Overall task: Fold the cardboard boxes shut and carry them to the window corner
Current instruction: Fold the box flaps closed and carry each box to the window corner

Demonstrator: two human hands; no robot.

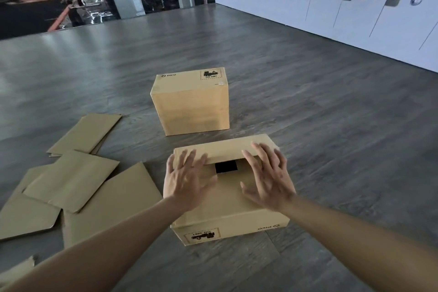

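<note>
Cardboard here looks thin, stiff and light — plain brown corrugated stock with crisp creases and matt faces that should give dry palms fair friction. The near box [231, 199] sits on the floor [331, 125] right in front of the person, its printed side facing the camera with the markings upside down. Its top flaps are folded in but do not meet: a small dark square gap shows at the middle, and the far flap lies over the others with its edge slightly raised.

Both hands are spread flat with fingers straight. The left hand [187, 180] lies over the left part of the top, fingertips at the far flap's edge; the right hand [269, 178] mirrors it on the right. Whether the palms truly press down or hover just above, I cannot tell. Neither pinches anything.

My guess is the box is empty or nearly so, so it should lift easily. Best hold for carrying would be palms on two opposite side walls, low down, since untaped flaps may spring up.

A second box [190, 102], closed and upright, stands just beyond the first. Flat sheets [71, 180] of the same cardboard lie overlapping on the floor to the left. White lockers [331, 7] line the right wall; dark glass [35, 7] fills the far left corner.
</note>
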